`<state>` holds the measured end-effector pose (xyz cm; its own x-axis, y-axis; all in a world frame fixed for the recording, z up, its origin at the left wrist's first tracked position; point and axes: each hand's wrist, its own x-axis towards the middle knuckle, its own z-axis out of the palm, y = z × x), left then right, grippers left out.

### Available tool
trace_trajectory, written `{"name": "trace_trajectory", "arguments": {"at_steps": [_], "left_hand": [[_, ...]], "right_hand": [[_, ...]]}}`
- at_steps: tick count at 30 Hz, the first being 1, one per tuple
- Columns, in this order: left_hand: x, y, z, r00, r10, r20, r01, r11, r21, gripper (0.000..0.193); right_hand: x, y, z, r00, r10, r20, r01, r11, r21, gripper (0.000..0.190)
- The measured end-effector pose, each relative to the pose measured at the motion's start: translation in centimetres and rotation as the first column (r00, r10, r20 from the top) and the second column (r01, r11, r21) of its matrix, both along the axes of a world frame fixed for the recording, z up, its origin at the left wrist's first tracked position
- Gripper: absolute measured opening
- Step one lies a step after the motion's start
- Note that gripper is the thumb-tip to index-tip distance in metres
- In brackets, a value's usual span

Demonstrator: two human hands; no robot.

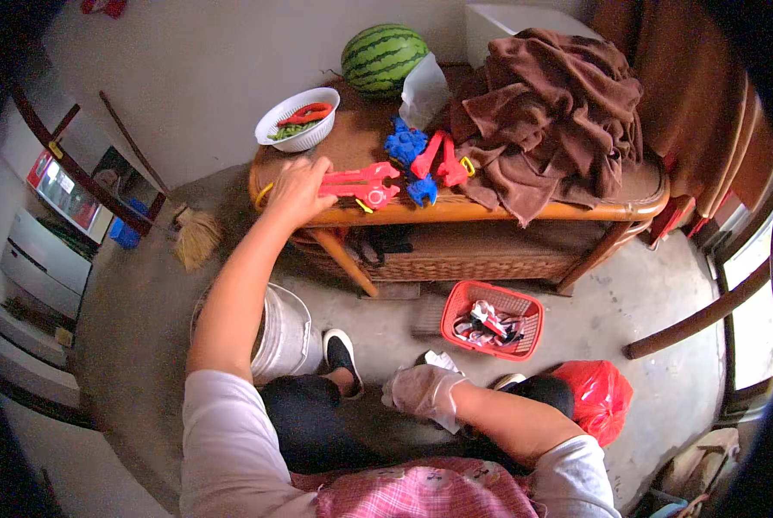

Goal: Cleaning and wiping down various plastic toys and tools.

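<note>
My left hand, bare, reaches over the near left edge of the rattan table. Its thumb and fingers close around one end of a long red plastic toy piece, and a yellow loop shows on the hand's other side. Farther right lie a blue plastic toy piece and a second red piece. My right hand, in a thin clear plastic glove, hangs low between my knees. White sheet material is beside it; whether the fingers hold it is hidden.
A white bowl of red and green vegetables, a watermelon and a brown blanket rest on the table. On the floor stand a pale bucket, a red basket of small pieces, a red plastic bag and a broom.
</note>
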<state>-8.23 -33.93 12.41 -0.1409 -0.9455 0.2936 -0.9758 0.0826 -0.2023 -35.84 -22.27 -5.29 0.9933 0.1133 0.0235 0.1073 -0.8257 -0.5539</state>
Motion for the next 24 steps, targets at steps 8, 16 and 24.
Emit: {"name": "trace_trajectory", "arguments": {"at_steps": [8, 16, 24], "left_hand": [[-8.1, 10.2, -4.8, 0.951, -0.110, -0.288, -0.011, 0.922, -0.387, 0.044], [-10.3, 12.2, -7.6, 0.886, -0.175, -0.430, -0.007, 0.922, -0.388, 0.043], [-11.2, 12.5, -7.3, 0.895, -0.171, -0.413, -0.002, 0.922, -0.387, 0.048]], "right_hand": [[0.5, -2.6, 2.5, 0.984, -0.167, -0.061, 0.178, 0.916, 0.361, 0.021], [-0.4, -3.2, 4.9, 0.829, -0.483, -0.283, 0.429, 0.223, 0.875, 0.014], [-0.5, -4.5, 4.3, 0.801, -0.524, -0.291, 0.299, -0.072, 0.952, 0.022]]}}
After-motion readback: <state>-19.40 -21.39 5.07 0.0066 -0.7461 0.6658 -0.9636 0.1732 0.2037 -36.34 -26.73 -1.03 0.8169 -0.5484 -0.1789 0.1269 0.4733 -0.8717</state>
